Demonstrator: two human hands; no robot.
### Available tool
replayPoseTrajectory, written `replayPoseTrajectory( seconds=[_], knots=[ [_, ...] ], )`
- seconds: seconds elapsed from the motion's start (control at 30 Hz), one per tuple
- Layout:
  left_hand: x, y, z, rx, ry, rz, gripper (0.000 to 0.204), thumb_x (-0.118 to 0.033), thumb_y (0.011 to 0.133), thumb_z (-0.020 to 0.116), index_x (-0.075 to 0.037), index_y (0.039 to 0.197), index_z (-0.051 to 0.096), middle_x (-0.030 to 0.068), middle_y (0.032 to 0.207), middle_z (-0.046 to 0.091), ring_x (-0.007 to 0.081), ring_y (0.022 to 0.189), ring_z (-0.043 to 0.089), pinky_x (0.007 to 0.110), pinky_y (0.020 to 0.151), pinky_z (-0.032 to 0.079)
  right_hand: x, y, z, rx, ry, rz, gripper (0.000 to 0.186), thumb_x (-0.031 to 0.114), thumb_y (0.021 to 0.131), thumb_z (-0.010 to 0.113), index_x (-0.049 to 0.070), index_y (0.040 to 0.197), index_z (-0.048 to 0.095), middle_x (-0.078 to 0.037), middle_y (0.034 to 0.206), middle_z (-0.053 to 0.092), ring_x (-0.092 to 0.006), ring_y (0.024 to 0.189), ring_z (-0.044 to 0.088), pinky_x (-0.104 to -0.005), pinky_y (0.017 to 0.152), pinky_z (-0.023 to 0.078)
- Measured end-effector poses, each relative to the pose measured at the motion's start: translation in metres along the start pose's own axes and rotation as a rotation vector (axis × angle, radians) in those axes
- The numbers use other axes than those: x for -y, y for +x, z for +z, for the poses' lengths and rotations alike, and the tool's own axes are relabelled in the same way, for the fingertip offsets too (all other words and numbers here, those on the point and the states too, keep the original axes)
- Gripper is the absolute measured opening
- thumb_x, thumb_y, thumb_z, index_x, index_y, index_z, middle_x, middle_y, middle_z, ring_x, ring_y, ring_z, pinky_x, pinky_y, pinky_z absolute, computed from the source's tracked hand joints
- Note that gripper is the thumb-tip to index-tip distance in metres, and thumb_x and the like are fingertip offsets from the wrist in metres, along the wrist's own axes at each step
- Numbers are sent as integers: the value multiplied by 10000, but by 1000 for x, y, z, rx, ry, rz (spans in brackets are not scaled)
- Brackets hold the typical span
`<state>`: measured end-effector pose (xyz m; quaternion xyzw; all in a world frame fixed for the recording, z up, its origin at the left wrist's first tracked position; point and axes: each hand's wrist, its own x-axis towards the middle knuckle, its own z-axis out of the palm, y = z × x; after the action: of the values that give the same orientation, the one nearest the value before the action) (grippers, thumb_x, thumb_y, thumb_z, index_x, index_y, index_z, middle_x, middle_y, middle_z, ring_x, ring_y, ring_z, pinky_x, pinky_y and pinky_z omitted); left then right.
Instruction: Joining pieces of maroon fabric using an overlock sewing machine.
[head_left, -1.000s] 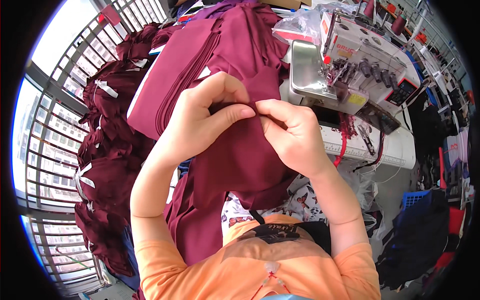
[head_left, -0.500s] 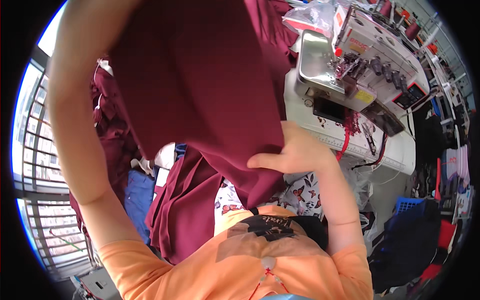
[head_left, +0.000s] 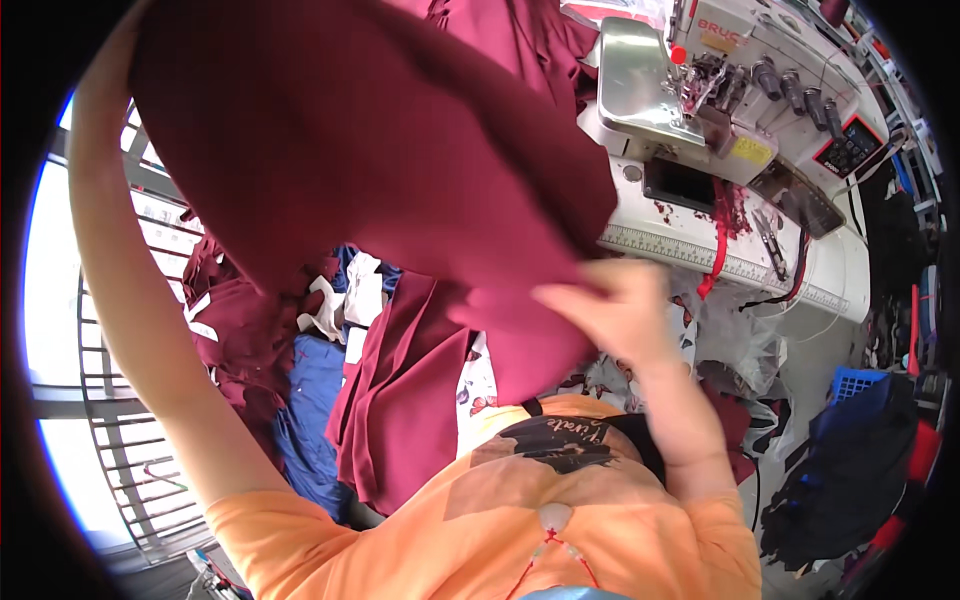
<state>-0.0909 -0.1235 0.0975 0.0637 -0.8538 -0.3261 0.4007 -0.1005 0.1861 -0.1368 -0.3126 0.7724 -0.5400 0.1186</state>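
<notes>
A large maroon fabric piece (head_left: 380, 170) is held up in front of me, spread from the upper left toward the middle. My right hand (head_left: 610, 305), slightly blurred, pinches its lower right edge between thumb and fingers. My left arm (head_left: 130, 300) reaches high along the left side to the cloth's upper left corner. The fingers of that hand are hidden there. Beneath the raised cloth, pleated maroon fabric (head_left: 400, 400) lies across my lap, over a white cloth with a butterfly print (head_left: 477, 385).
An overlock sewing machine (head_left: 740, 110) stands on a white table (head_left: 690, 250) at the right, with thread snips (head_left: 770, 245) near its front edge. Maroon garments (head_left: 230, 330) and blue fabric (head_left: 312, 400) are heaped at left. A blue basket (head_left: 857, 383) and dark cloth (head_left: 840, 480) are at lower right.
My left arm has swung outward to the left, stretching the maroon cloth that way. My right hand has moved slightly right, still pinching the edge. The view has shifted a little.
</notes>
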Motion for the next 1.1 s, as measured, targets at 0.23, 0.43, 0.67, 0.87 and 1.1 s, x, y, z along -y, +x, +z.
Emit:
replayPoseTrajectory(
  seconds=[0.23,0.43,0.67,0.87,1.1],
  knots=[
    [91,0,25,120,-32,-103,311,-314,822,594,-41,963,641,15,822,605,87,781,542,207,717,405,52,-31,-116,271,78,-519,229,90,614,775,-30,708,605,-136,655,594,-220,567,585,-301,487,446],
    [60,63,50,131,166,352,196,-215,838,571,-33,888,623,-20,778,580,57,747,512,202,699,396,28,-29,-36,50,41,-270,177,95,658,735,10,766,623,-107,653,545,-248,529,529,-320,474,423],
    [52,35,155,386,-74,234,188,-230,857,567,-48,885,609,-65,792,539,27,782,468,178,740,355,-68,-5,-57,346,-367,98,320,257,716,690,-13,855,590,-163,831,586,-289,754,563,-372,688,442],
    [50,25,185,470,-198,185,147,-195,861,567,-50,866,586,-72,772,509,13,765,444,168,717,339,-69,83,-47,-62,-88,-322,298,227,732,691,-11,868,574,-121,831,544,-235,750,531,-320,684,427],
    [76,36,207,199,233,607,97,-178,781,626,-89,818,641,74,718,572,201,690,543,291,655,429,-29,86,-15,-262,9,-334,407,192,727,712,-9,559,400,-114,536,398,-225,462,371,-343,452,317]
  ],
)
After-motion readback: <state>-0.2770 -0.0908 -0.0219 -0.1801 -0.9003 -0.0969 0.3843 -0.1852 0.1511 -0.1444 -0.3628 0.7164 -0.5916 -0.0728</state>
